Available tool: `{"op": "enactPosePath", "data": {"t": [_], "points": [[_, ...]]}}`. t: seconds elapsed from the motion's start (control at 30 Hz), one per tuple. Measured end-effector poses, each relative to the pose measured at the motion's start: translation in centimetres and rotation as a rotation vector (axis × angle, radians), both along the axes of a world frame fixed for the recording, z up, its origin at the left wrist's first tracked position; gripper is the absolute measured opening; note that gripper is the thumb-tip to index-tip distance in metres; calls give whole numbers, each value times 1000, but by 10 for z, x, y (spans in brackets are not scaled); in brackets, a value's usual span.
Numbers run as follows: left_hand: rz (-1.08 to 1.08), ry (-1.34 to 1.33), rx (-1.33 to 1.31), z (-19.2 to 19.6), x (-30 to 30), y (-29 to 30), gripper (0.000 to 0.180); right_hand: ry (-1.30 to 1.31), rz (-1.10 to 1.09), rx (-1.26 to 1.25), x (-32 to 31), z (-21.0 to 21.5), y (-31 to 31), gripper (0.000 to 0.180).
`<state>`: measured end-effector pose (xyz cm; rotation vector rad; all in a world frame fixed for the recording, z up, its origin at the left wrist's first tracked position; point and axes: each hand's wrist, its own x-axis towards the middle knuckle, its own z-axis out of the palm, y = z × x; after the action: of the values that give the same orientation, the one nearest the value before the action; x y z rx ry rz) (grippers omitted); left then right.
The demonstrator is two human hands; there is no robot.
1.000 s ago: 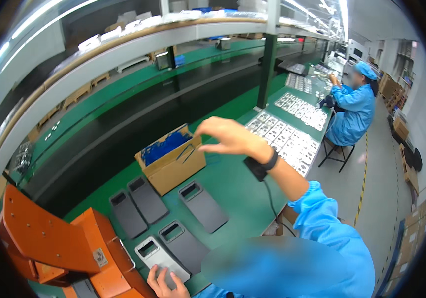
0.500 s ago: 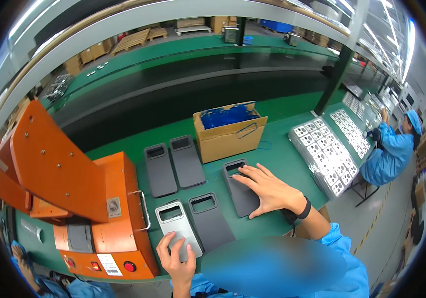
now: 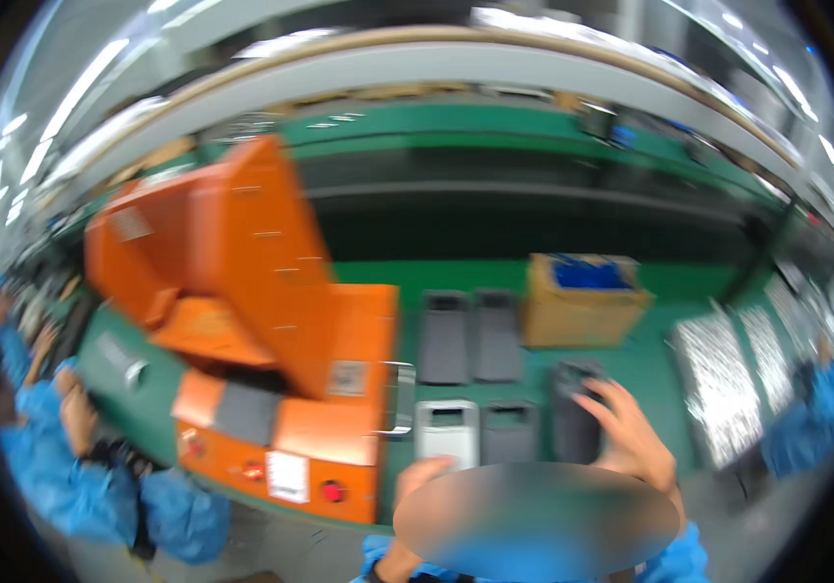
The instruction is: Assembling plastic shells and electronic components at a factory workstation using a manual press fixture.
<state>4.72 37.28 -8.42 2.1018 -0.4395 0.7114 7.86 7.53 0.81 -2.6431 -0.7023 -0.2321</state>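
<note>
My right hand lies over the right edge of a dark grey rectangular casing, its fingers stretched and apart at the casing's upper part. The thumb is hard to make out. By the lower end of a silver casing with a window cut-out is my left hand; its fingers are smeared by motion and partly covered by a blurred oval patch. Between these two casings lies another dark grey casing with a window. Two more grey casings, a left one and a right one, lie behind them.
Left of the casings stands an orange machine with a metal handle and a red button. Behind is a cardboard box with blue contents. Wrapped silvery parts lie right. People in blue sit left and right.
The whole view has swung left and blurred, showing more of the machine and people at the left. Both hands stay by the same casings, the right fingers still stretched.
</note>
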Motion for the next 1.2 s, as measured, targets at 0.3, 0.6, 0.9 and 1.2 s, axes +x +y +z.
{"op": "enactPosePath", "data": {"t": [0.3,0.6,0.9,1.2], "points": [[-753,765,-645,21,-2,-56,62,-37,161,270,-59,-8,44,110],[-921,1019,-1185,30,12,-73,38,-70,184,231,-47,-12,78,103],[-907,910,-797,46,13,-68,26,-146,140,248,-67,-5,38,72],[-931,1006,-705,-1,36,-64,26,-69,-205,90,-106,-2,-23,47]]}}
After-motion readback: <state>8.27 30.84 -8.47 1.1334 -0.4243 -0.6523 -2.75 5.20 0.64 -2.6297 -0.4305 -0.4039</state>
